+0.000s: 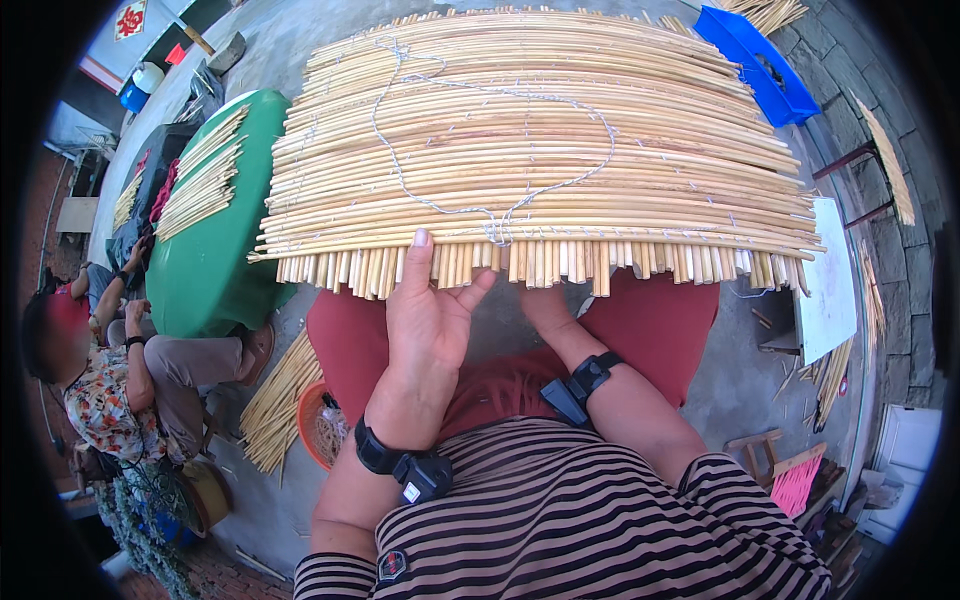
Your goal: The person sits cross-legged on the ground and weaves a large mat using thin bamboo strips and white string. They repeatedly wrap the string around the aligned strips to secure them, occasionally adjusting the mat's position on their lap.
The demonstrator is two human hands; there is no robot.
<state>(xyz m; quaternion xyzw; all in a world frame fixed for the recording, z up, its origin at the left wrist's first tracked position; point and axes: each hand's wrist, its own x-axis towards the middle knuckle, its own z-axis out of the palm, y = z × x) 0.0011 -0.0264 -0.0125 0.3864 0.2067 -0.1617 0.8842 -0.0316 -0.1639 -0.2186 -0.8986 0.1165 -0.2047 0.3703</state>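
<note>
Open-fingered, my left hand (428,318) presses its fingertips against the near edge of a woven mat of pale cane rods (530,160) spread across my lap, apparently steadying the cut ends (480,266) that overhang my red apron (640,320). My right hand (545,305) reaches beneath that same edge, fingers hidden, so I cannot tell whether it grips. Both forearms rise from my striped shirt (600,510), wrists strapped with black bands (400,465). Thin white twine (480,150) loops loosely over the rods. Beside me, a seated person works at a green table (215,270) stacked with more rods.
</note>
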